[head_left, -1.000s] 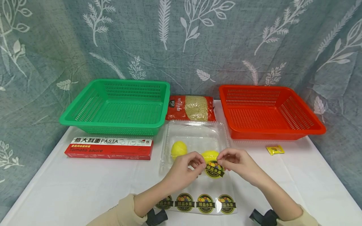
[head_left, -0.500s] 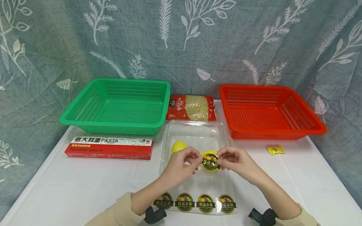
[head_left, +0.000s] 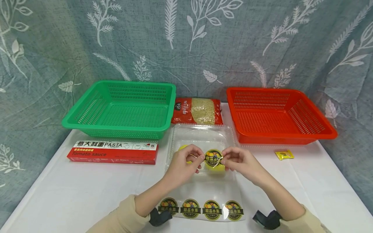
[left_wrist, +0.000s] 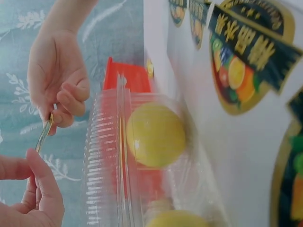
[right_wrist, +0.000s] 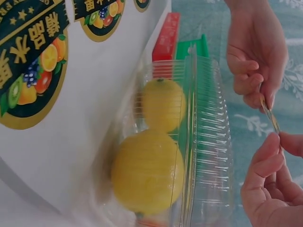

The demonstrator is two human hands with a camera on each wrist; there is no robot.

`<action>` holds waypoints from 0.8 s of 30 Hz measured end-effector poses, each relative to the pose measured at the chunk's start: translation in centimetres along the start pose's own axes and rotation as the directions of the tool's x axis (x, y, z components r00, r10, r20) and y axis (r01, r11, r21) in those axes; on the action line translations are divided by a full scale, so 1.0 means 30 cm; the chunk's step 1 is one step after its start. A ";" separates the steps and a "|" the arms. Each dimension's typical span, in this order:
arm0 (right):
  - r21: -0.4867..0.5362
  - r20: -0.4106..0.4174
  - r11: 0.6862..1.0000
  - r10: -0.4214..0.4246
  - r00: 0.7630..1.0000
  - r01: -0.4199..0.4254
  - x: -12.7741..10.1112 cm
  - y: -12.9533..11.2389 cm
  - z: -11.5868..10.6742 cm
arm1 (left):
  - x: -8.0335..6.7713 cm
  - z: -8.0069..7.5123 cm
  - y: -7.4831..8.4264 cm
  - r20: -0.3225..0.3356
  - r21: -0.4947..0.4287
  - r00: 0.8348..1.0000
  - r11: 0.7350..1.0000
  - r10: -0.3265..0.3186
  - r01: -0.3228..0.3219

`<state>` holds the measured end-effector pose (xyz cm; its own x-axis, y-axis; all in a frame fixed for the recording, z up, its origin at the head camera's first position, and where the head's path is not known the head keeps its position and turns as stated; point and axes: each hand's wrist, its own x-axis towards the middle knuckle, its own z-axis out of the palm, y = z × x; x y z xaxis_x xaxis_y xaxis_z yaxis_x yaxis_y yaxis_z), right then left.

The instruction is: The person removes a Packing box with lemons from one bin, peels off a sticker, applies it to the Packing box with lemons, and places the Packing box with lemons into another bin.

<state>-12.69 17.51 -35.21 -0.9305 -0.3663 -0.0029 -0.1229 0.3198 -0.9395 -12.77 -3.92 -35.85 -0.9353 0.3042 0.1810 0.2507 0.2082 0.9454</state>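
Between both hands, a round black-and-gold fruit sticker (head_left: pixel 213 157) is held up over the front of a clear plastic clamshell box (head_left: pixel 204 127). My left hand (head_left: pixel 182 165) pinches its left edge with thumb and fingertips. The opposite edge is pinched by my right hand (head_left: pixel 246 164). Seen edge-on in the left wrist view, the sticker (left_wrist: pixel 43 135) spans the gap between the fingertips. Inside the box lie two yellow lemons, a big one (right_wrist: pixel 147 172) and another (right_wrist: pixel 163 105), partly hidden by hand and sticker in the head view.
A sticker sheet (head_left: pixel 201 191) with several round labels lies in front of the box. Behind are a green basket (head_left: pixel 116 133), a red-and-yellow pasta bag (head_left: pixel 198 111) and a red basket (head_left: pixel 279 139). A pasta box (head_left: pixel 113 155) lies left, a small yellow packet (head_left: pixel 284 154) right.
Both hands have moved slightly up and away with the sticker, which has shifted left and now overlaps the right lemon. A pale bright line shows across its right side. The containers stay put.
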 end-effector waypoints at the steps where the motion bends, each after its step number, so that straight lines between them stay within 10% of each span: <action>1: 0.000 -0.008 1.000 0.006 1.000 -0.006 0.005 -0.001 0.001 | 0.004 -0.003 0.001 -0.008 0.002 1.000 1.000 -0.001 0.001; 24: 0.079 -0.173 0.995 -0.040 0.984 0.055 0.129 0.012 0.003 | 0.112 -0.047 -0.005 -0.120 0.150 0.991 0.988 0.054 -0.036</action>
<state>-16.30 16.12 -35.59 -0.9704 -0.2223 0.0943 -0.1460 0.2292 -0.9624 -16.31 -4.24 -35.02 -0.9434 0.2015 0.2634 0.3190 0.3337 0.8871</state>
